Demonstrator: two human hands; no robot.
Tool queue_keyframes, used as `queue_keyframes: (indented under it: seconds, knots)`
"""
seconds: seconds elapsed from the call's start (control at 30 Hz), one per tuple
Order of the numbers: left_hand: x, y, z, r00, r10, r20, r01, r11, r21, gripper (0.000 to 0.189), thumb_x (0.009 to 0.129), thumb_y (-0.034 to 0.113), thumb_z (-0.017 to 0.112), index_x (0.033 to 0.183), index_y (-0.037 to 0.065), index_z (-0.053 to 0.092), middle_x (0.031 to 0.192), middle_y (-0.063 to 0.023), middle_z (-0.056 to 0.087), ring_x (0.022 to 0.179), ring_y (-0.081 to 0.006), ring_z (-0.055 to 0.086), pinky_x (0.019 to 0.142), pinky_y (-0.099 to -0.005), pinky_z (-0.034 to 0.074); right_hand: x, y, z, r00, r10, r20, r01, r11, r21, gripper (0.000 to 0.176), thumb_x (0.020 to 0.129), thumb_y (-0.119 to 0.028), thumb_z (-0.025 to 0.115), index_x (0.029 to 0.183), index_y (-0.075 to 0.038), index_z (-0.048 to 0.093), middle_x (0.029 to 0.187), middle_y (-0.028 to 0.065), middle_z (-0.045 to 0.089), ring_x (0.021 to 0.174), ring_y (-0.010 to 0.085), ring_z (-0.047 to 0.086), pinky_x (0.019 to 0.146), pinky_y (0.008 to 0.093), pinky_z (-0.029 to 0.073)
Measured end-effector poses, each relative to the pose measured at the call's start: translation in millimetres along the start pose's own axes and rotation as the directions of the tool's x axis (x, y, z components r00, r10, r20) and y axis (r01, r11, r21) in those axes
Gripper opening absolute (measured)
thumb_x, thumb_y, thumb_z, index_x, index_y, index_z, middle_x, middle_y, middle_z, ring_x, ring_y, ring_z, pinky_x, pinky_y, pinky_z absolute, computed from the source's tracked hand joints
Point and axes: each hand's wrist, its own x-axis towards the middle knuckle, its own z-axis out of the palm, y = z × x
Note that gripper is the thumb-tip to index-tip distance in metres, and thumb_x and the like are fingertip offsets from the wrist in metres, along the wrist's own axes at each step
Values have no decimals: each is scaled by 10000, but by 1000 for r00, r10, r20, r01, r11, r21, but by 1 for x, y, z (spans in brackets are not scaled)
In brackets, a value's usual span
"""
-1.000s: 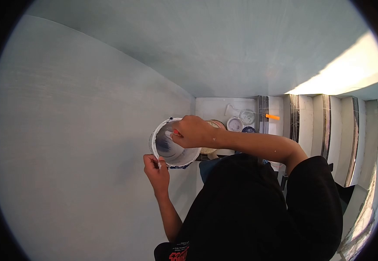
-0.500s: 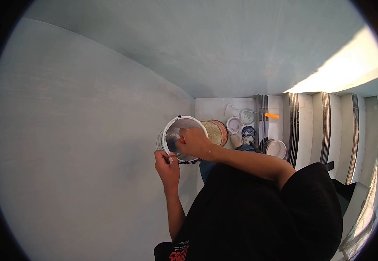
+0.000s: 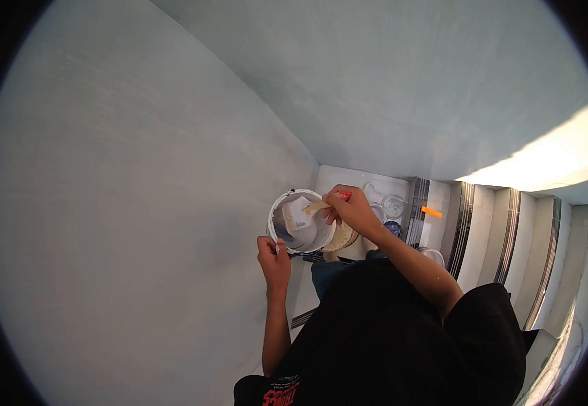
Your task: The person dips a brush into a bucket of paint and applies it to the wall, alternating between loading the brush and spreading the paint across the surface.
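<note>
My right hand [image 3: 349, 211] is closed around the handle of a paintbrush [image 3: 298, 215]. The brush has a pale wooden handle with a red end, and its wide head is coated white. That head is over the mouth of a white paint bucket [image 3: 271, 218], whose rim is smeared and whose inside looks pale grey. At the bucket's near left edge, my left hand [image 3: 275, 260] pinches the rim between thumb and fingers. Its fingertips are partly hidden by the rim.
Below the bucket stands a round tub with a yellowish top [image 3: 340, 238]. Small paint pots [image 3: 393, 229] and an orange handle [image 3: 431, 212] on a thin rod lie beyond my right arm. Stairs [image 3: 473, 233] run to the right. A grey-green wall [image 3: 138, 223] is close on the left.
The right hand has come up and right out of the bucket, bringing the white brush head into sight. The view has shifted, while the left hand stays on the rim.
</note>
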Motion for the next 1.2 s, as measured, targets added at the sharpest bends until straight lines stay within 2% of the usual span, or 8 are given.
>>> queue_keyframes:
  seconds: [0.17,0.33,0.43,0.57,0.67,0.9,1.07,1.2]
  knots:
    - [10,-37,6,997,64,31,-66,997,48,200,943,95,599,872,35,421,642,-64,485,529,-134,505,493,-312,409,-4,28,-31,960,274,48,-278,944,175,198,932,-145,591,1035,21,621,897,143,721,706,175,695,575,257,516]
    - [36,-73,19,986,141,84,-154,972,177,221,903,112,630,871,29,427,628,-126,499,549,-263,543,541,-374,436,1,71,-52,791,580,195,-593,805,11,305,963,-151,577,1216,16,541,988,136,712,721,155,668,612,270,517]
    - [43,-121,34,978,113,175,-144,974,176,221,904,113,631,879,30,428,637,-127,499,554,-262,551,543,-374,438,6,112,-58,741,646,186,-655,756,-16,264,962,-114,567,1180,32,535,968,124,681,675,145,612,581,262,480]
    - [36,-185,45,982,-10,190,-21,987,158,228,901,119,636,884,30,426,653,-121,505,554,-274,551,551,-378,446,16,167,-59,706,659,261,-683,730,6,351,951,-82,557,1269,10,440,964,97,633,691,146,559,640,269,450]
    - [15,-231,66,992,-68,107,50,986,157,220,895,108,636,885,32,430,656,-122,501,578,-301,561,564,-381,455,21,212,-81,704,613,358,-670,741,50,418,961,-102,558,1323,-24,363,981,85,633,736,166,571,682,278,447]
    - [-16,-285,93,995,-93,24,88,982,166,227,877,97,656,871,35,437,647,-110,500,568,-299,560,551,-363,456,68,252,-108,782,476,402,-509,860,-29,445,930,-70,615,1326,-34,415,1034,99,658,824,182,664,702,282,480]
    - [-24,-303,88,985,-161,63,149,976,159,231,869,104,672,875,39,450,630,-81,493,528,-237,536,524,-338,448,148,267,-100,872,380,308,-448,873,193,455,918,-18,576,1347,-27,422,1024,120,653,830,205,669,726,302,510]
    - [-33,-314,86,980,-193,39,186,973,136,251,855,142,698,883,43,470,635,-58,494,524,-189,518,519,-321,447,249,331,-108,889,386,247,-451,833,320,418,948,-33,531,1347,2,409,1032,133,636,849,214,663,749,310,536]
